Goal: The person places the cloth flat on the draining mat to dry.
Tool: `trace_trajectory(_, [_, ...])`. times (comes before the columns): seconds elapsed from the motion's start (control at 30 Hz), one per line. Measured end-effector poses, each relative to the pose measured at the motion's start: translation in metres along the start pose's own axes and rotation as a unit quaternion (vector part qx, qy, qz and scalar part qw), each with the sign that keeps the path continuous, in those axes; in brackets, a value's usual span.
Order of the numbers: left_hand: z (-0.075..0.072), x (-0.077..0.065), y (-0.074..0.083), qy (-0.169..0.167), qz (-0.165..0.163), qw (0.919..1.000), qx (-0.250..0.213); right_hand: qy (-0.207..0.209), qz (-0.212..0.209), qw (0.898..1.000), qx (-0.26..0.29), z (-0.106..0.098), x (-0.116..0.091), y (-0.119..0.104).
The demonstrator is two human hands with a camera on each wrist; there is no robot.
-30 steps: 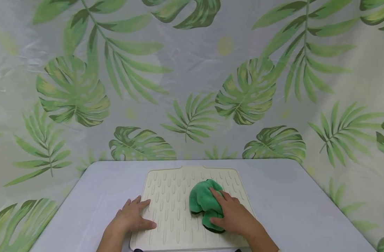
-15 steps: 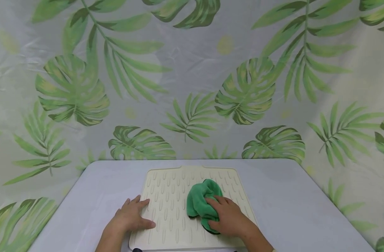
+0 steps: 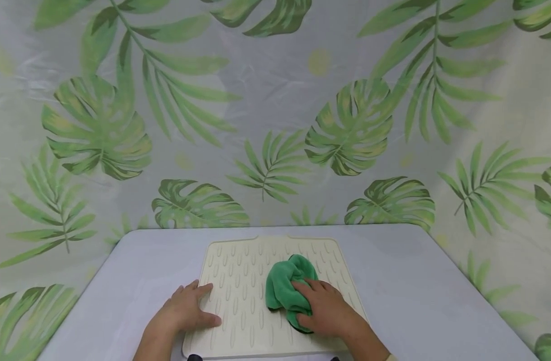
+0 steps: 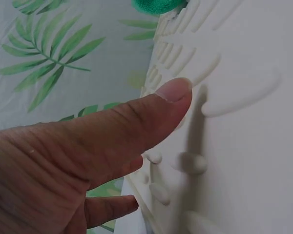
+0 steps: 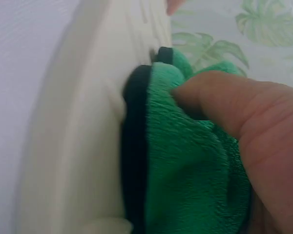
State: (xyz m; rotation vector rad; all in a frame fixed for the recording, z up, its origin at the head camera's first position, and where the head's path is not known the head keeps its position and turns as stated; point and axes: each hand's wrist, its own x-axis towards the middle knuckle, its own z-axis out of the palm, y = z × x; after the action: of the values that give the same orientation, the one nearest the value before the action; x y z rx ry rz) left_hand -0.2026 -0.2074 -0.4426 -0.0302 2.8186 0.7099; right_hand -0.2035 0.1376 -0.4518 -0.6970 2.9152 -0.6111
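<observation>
A cream mat [image 3: 239, 306] with raised oblong ribs lies flat on the table. On its right half sits a bunched green plush cloth [image 3: 280, 288] with dark edging. My right hand [image 3: 328, 308] grips the cloth from the right, thumb at the near side and fingers over the top; in the right wrist view the thumb [image 5: 219, 95] presses into the fabric. My left hand [image 3: 183, 308] rests at the mat's left edge with fingers spread and thumb reaching over the ribs. Nothing is held in it. The left wrist view shows its thumb [image 4: 173, 92] extended close over the mat.
The table [image 3: 415, 291] has a plain white cover. A leaf-patterned curtain [image 3: 266, 125] stands behind it and along both sides. Two small dark objects, one of them a round dark knob [image 3: 194, 357], show at the mat's near edge.
My right hand has drawn the cloth slightly left, its fingers sliding nearer and the fabric bunching more. The left hand stays at the mat's edge. The head view has shifted a little.
</observation>
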Motion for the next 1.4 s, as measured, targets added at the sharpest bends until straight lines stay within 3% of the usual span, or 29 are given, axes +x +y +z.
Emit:
trace_trajectory(0.23, [0.0, -0.003, 0.002, -0.001, 0.008, 1.0, 0.004, -0.004, -0.001, 0.999, 0.032, -0.012, -0.002, 0.0])
trace_trajectory(0.47, [-0.017, -0.005, 0.009, 0.028, 0.061, 0.9972, 0.033, 0.013, 0.061, 0.994, 0.094, -0.032, -0.002, 0.006])
trace_trajectory(0.67, [-0.02, -0.013, 0.02, 0.056, 0.099, 0.9933, 0.022, 0.046, 0.121, 0.991, 0.032, -0.049, -0.004, 0.026])
trace_trajectory(0.77, [-0.017, -0.014, 0.024, 0.068, 0.1, 0.9926, 0.013, 0.044, 0.139, 0.989, 0.004, -0.054, -0.007, 0.033])
trace_trajectory(0.87, [-0.012, -0.013, 0.029, 0.068, 0.091, 0.9935, -0.008, 0.021, 0.155, 0.988, -0.007, -0.052, -0.009, 0.04])
trace_trajectory(1.03, [0.001, -0.011, 0.038, 0.032, 0.096, 0.9927, -0.065, -0.016, 0.171, 0.985, -0.02, -0.042, -0.007, 0.044])
trace_trajectory(1.2, [0.011, -0.01, 0.048, 0.014, 0.129, 0.9843, -0.12, -0.016, 0.171, 0.985, -0.01, -0.039, -0.004, 0.042])
trace_trajectory(1.4, [0.016, -0.009, 0.055, -0.002, 0.122, 0.9725, -0.198, -0.011, 0.155, 0.988, 0.022, -0.038, -0.002, 0.036])
